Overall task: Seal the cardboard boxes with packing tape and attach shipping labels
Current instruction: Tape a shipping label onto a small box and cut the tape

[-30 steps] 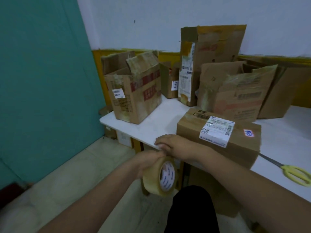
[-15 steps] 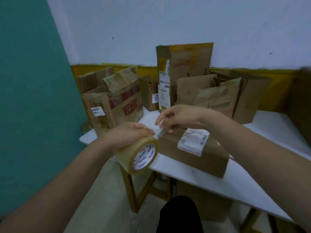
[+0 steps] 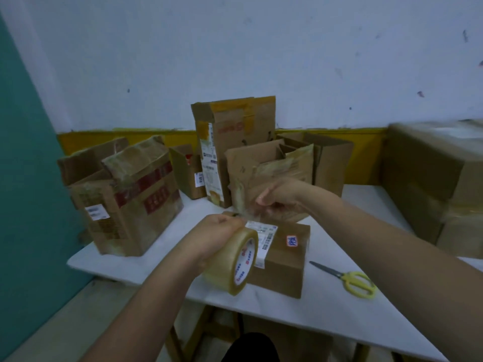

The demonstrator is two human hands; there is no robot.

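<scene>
left hand [image 3: 218, 232] grips the tape roll [image 3: 235, 262] above the tabletop's [image 3: 326, 307] near edge; right hand [image 3: 281, 198] pinches the pulled tape end over the labelled closed box [image 3: 282, 259]. scissors [image 3: 350, 279] lie right of it.

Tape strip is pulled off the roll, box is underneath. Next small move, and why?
Probably lower the strip onto the box top. The left hand grips the tape roll, the right hand pinches the free end above the box; scissors lie unused beside it.
</scene>
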